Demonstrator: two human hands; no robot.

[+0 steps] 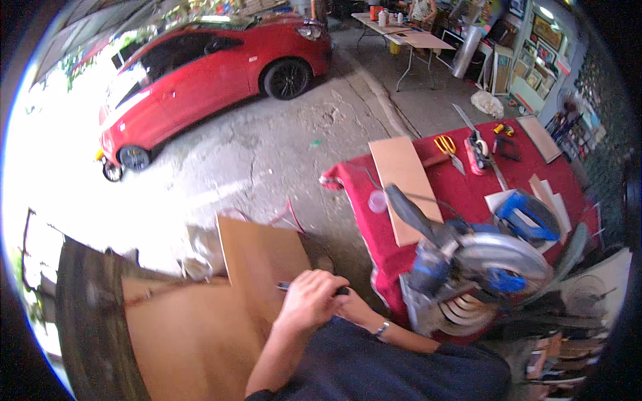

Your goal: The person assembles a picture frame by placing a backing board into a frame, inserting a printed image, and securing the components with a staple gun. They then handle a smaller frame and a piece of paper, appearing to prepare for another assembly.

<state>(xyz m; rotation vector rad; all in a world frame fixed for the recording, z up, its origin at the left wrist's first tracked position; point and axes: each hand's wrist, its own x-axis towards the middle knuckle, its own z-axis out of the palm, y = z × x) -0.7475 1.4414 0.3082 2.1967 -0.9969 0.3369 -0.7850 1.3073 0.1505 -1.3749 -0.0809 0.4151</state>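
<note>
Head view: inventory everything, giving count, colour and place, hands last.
Car: 1, red, upper left
Folding tables: apparently 2, pale, top
Person: 1, pale top, beside those tables
Furry shape: 1, white, upper right
Cloth-covered table: 1, red, right
Scissors: 1, yellow-handled, on that table
Long board: 1, light brown, same table
Cup: 1, pinkish, table's left edge
Mitre saw: 1, blue-grey, table's near end
Sheets: at least 2, brown, lower left
Clutter: uncounted, mixed, right
Slim item: 1, dark, lower centre
Left hand: 1, bare, around slim item
Right hand: 1, bare, partly hidden
</note>
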